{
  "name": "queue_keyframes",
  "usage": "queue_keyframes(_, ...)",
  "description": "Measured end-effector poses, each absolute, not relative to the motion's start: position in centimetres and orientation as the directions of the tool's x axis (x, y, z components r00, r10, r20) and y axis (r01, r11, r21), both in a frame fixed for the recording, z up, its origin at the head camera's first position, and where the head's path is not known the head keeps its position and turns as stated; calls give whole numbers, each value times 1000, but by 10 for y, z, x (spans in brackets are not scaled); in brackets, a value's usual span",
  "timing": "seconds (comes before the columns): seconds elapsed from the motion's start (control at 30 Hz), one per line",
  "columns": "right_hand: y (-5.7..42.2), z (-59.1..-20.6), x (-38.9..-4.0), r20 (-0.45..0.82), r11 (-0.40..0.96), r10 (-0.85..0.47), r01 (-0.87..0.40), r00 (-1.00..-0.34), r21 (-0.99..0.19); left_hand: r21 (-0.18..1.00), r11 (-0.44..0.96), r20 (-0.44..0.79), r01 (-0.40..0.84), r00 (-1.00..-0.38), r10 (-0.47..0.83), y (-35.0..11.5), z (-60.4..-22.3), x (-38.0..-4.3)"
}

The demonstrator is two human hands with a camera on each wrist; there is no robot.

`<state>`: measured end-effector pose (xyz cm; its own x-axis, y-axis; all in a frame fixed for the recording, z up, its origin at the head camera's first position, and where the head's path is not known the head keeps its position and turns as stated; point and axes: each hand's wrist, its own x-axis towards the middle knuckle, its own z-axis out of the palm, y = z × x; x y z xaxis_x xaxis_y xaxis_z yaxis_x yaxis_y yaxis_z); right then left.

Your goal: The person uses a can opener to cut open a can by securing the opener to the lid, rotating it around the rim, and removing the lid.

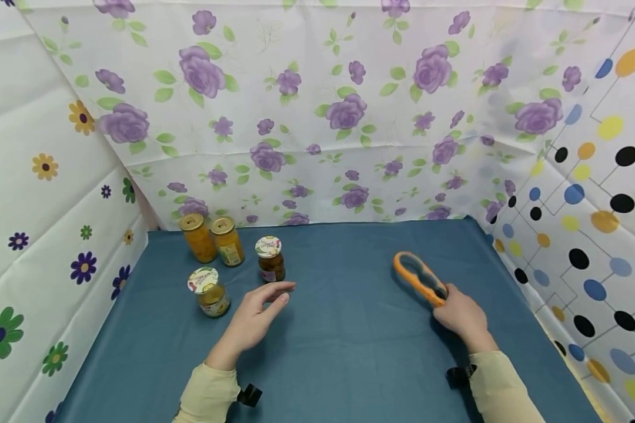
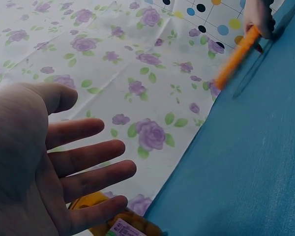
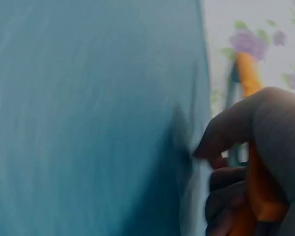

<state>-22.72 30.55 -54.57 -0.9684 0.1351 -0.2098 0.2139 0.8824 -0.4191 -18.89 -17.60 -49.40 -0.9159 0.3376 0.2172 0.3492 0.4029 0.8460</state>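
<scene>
My right hand (image 1: 461, 314) grips one end of an orange-and-grey jar opener (image 1: 414, 283), a long loop held above the cloth at the right. In the right wrist view its fingers curl round the blurred orange handle (image 3: 258, 184). My left hand (image 1: 253, 320) holds nothing; its fingers are spread and fairly straight in the left wrist view. Closest to its fingertips is a small jar with dark contents (image 1: 272, 268) and a patterned white lid. To the left stands a jar with a similar lid and greenish-yellow contents (image 1: 214, 301).
Two taller jars of orange-yellow food (image 1: 201, 244) with gold lids stand side by side at the back left. A blue cloth (image 1: 344, 329) covers the table. Flowered sheeting (image 1: 307, 123) hangs behind, with patterned sheets at both sides.
</scene>
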Motion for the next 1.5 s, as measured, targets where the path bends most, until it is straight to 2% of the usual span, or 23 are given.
queue_keyframes(0.1,293,-550,-231,-133,773,188,230,-973,-591,849,406,210,337,-922,325,-178,-493,-188)
queue_keyframes(0.27,259,-540,-242,-83,489,200,173,-976,-855,849,419,200,321,-930,307,-181,-494,-189)
queue_keyframes(0.43,221,-517,-249,-68,224,159,103,-985,-969,849,428,198,310,-938,285,-183,-497,-191)
queue_keyframes(0.6,185,-499,-247,-53,46,72,57,-996,-997,858,425,194,287,-949,248,-183,-499,-193)
queue_keyframes(0.87,151,-480,-243,58,-41,-64,-55,-996,-998,864,424,202,272,-958,202,-183,-505,-197)
queue_keyframes(1.5,142,-467,-247,75,-46,-98,-71,-992,-996,906,377,250,194,-962,-105,-187,-510,-208)
